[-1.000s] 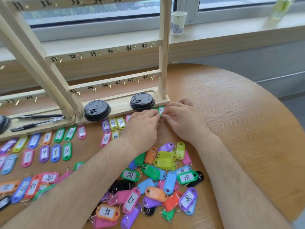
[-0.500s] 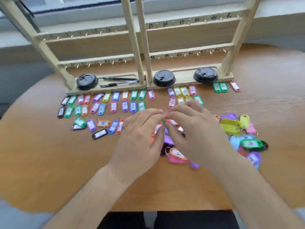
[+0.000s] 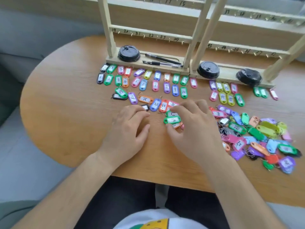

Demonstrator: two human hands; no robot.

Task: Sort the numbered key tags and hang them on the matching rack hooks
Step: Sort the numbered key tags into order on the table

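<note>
Head view | left hand (image 3: 127, 129) laid loosely curled and empty on worktop (image 3: 66, 96) | green tag 17 (image 3: 172, 120) pinched by right hand (image 3: 194, 128), near sorted rows before rack (image 3: 104, 17) | risk: neighbouring rings may be snagged, rows dragged out of order.

The wooden table (image 3: 66, 96) bears the rack (image 3: 110, 40), rows of key tags (image 3: 155, 85) and a loose tag heap (image 3: 237, 128).
</note>
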